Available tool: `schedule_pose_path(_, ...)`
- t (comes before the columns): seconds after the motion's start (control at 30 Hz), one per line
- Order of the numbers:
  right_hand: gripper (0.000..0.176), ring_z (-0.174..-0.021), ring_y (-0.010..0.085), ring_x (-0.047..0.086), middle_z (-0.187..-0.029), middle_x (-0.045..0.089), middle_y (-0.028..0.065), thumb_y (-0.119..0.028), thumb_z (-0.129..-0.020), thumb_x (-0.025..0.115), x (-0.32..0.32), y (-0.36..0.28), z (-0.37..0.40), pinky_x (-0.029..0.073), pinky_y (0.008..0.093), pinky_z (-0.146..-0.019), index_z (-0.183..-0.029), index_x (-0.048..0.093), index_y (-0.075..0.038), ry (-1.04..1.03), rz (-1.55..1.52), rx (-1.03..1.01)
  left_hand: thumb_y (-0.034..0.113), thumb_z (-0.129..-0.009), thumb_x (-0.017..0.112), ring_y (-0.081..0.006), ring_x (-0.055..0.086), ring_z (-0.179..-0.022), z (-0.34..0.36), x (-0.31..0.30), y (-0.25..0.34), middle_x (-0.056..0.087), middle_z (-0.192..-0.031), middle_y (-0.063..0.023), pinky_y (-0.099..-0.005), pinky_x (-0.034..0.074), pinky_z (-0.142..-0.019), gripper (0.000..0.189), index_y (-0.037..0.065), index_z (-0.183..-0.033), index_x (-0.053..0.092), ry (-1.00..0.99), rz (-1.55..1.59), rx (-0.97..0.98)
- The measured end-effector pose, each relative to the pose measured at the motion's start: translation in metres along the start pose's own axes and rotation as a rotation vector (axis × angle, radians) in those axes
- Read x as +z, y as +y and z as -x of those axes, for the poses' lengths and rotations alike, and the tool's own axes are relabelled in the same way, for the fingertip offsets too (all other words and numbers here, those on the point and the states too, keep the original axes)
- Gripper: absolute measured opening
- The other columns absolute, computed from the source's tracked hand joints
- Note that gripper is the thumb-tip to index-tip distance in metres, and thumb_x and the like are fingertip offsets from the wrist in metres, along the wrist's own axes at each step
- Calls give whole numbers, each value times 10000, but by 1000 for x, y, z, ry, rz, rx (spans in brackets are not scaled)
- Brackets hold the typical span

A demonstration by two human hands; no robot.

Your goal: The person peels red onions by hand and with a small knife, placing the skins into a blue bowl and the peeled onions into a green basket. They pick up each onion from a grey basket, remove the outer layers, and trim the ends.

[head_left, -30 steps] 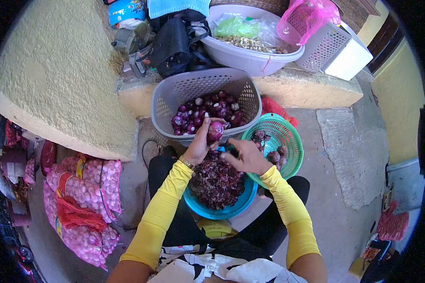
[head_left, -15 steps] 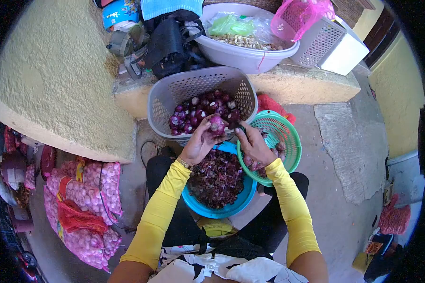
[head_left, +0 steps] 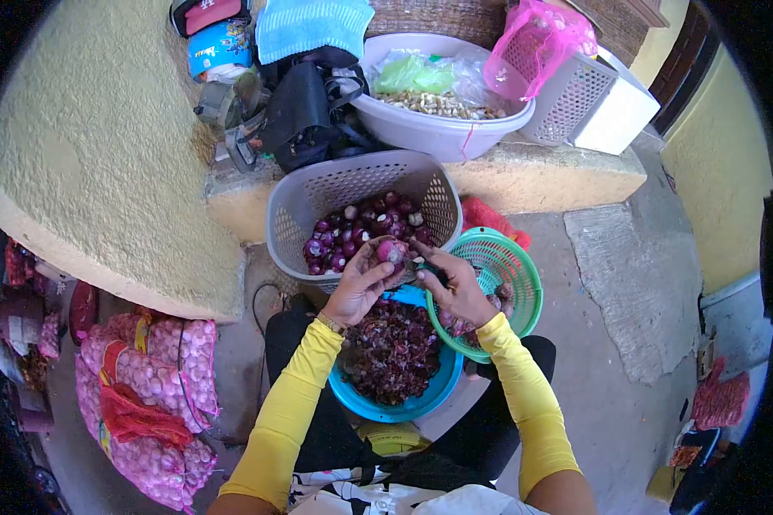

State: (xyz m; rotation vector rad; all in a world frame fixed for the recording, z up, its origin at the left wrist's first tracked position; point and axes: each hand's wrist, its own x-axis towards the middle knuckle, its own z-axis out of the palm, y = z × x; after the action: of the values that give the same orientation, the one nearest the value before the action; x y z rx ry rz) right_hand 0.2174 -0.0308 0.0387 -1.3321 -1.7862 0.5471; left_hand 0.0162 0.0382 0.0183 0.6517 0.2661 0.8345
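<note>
My left hand (head_left: pixel 360 287) is closed around a red onion (head_left: pixel 392 251), held up over the front rim of the grey basket (head_left: pixel 276 225). Close to the onion's right side, my right hand (head_left: pixel 457 287) is closed, its fingers bent around something small and dark that I cannot make out. Peeled red onions (head_left: pixel 352 232) fill the bottom of the grey basket. Below my hands, a blue basin (head_left: pixel 342 396) holds a heap of dark onion skins (head_left: pixel 392 356). A green basket (head_left: pixel 532 296) with unpeeled onions (head_left: pixel 502 298) stands at the right, partly behind my right hand.
Pink net sacks of garlic (head_left: pixel 159 378) lie on the floor at the left. On the ledge (head_left: pixel 558 182) stand a large pale basin (head_left: pixel 442 142), a black bag (head_left: pixel 296 112) and a light grey crate (head_left: pixel 567 99). A red net (head_left: pixel 494 221) lies behind the green basket.
The view has tilted up, so most things appear lower. My right hand has come closer to the onion, and the onion sits turned in my left hand.
</note>
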Motion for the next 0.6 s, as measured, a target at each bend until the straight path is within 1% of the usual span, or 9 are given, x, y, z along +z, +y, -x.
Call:
schedule_pose_path(0.07, 320, -1097, 381, 612, -1186, 626, 233, -167, -897, 648, 2, 3, -1, 476, 392, -947, -1163, 625, 8, 25, -42, -78, -36, -911, 583, -193, 533, -1192, 3, 3, 2, 517, -1282, -84, -390, 453, -1064, 463, 58, -1337, 428, 25, 14, -31)
schedule_pose_path(0.1, 320, -1097, 381, 612, -1186, 626, 233, -167, -897, 648, 0, -2, -1, 476, 392, -947, -1163, 625, 8, 23, -46, -70, -36, -911, 583, -193, 533, -1192, 4, 1, 1, 517, -1282, -84, -390, 453, -1064, 463, 58, -1337, 428, 31, 16, -37)
schedule_pose_path(0.17, 285, -1092, 372, 618, -1202, 623, 222, -133, -893, 648, -6, -16, -3, 475, 380, -950, -1128, 624, 26, -83, -100, 116, -37, -909, 584, -189, 533, -1191, 1, -4, -2, 518, -1282, -82, -383, 457, -1060, 463, 50, -1336, 430, 8, -24, -26)
schedule_pose_path(0.2, 285, -1092, 372, 618, -1202, 623, 222, -133, -893, 648, -4, -15, -3, 475, 380, -950, -1128, 624, 26, -81, -98, 118, -37, -909, 584, -189, 533, -1191, 1, -4, -2, 518, -1282, -82, -383, 457, -1060, 463, 50, -1336, 430, 6, -23, -29)
schedule_pose_path(0.27, 261, -1066, 365, 629, -1206, 623, 221, -122, -902, 633, 0, -12, -4, 482, 377, -929, -1108, 621, 37, -2, -154, -13, -41, -908, 582, -188, 536, -1189, 2, -1, 0, 517, -1284, -80, -376, 462, -1055, 460, 49, -1334, 435, -24, -14, -16)
schedule_pose_path(0.4, 229, -1058, 358, 634, -1210, 622, 219, -115, -910, 620, -1, -13, -4, 484, 379, -922, -1067, 621, 52, -26, -129, 13, -43, -907, 582, -187, 539, -1188, 2, 1, 3, 518, -1285, -78, -370, 471, -1045, 461, 52, -1334, 438, -38, -36, -14)
schedule_pose_path(0.47, 218, -1063, 356, 634, -1211, 623, 218, -121, -916, 612, -2, -12, -4, 485, 388, -918, -1036, 620, 61, -38, -132, -2, -38, -897, 587, -211, 509, -1250, 1, -3, 2, 486, -1371, -65, -416, 447, -1069, 547, 91, -1397, 408, -48, -36, -24)
schedule_pose_path(0.6, 211, -1076, 362, 630, -1208, 624, 220, -124, -921, 604, -5, -18, -4, 483, 391, -923, -1013, 617, 66, -48, -174, 56, -36, -892, 595, -205, 520, -1232, 1, -7, -1, 500, -1352, -61, -413, 452, -1063, 524, 88, -1374, 429, -25, -57, -21)
